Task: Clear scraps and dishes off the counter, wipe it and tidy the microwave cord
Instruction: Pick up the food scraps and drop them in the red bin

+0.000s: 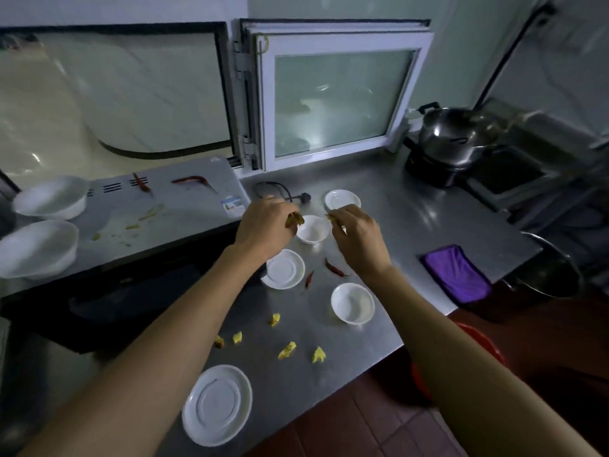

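We can't tell what the scraps [295, 220] in our left hand [263, 227] are, too dark. Right hand [357, 237] pinches a bit [331, 218], mostly hidden by fingers. Cord [275, 189] partly behind left hand. Pot [547, 268] and red basin [474, 338] partly hidden by the counter [412, 219] and our right arm.

Both bare forearms are extended forward, converging toward centre. The left hand [263, 225] is held palm down, fingers curled around a brownish scrap. The right hand [357, 234] is likewise curled, a small yellowish scrap pinched at its fingertips.
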The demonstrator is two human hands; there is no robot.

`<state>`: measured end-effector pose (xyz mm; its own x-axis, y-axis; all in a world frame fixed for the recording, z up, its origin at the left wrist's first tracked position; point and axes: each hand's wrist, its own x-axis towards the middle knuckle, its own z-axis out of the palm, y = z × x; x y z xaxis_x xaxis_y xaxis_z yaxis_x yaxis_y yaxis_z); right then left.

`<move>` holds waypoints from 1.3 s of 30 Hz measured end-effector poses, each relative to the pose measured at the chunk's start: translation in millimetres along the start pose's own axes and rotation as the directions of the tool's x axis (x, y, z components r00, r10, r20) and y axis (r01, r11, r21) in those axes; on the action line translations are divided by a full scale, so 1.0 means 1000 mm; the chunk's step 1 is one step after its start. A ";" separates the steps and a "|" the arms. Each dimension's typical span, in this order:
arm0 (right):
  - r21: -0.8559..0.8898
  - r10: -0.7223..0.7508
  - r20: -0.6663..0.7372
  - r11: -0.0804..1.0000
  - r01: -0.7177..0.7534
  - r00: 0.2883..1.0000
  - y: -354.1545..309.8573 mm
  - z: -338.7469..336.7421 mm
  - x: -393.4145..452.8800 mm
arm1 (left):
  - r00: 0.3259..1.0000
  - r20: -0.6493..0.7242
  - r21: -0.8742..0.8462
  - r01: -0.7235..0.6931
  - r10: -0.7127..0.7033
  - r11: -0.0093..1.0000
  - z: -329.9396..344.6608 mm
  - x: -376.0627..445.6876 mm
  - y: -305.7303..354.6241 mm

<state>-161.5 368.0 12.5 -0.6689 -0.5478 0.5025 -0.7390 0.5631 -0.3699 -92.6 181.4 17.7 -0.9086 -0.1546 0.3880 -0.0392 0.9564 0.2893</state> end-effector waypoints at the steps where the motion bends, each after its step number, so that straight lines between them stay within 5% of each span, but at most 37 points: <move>1: -0.011 0.018 -0.004 1.000 -0.018 1.000 0.015 -0.010 -0.009 | 1.000 0.006 -0.019 -0.015 0.016 1.000 0.009 0.004 0.017; 20: -0.078 0.397 -0.142 0.909 -0.410 0.907 0.258 -0.211 -0.212 | 0.935 0.185 -0.166 -0.273 0.302 0.947 0.166 0.038 0.364; 39: -0.149 0.692 -0.091 0.702 -0.696 0.717 0.432 -0.215 -0.248 | 0.794 0.369 -0.358 -0.359 0.484 0.862 0.357 0.130 0.479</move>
<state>-297.1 880.4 -103.7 -0.9831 0.0531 0.1754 -0.0410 0.8692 -0.4928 -378.4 707.7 -105.6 -0.8936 0.4312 0.1250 0.4411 0.7913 0.4235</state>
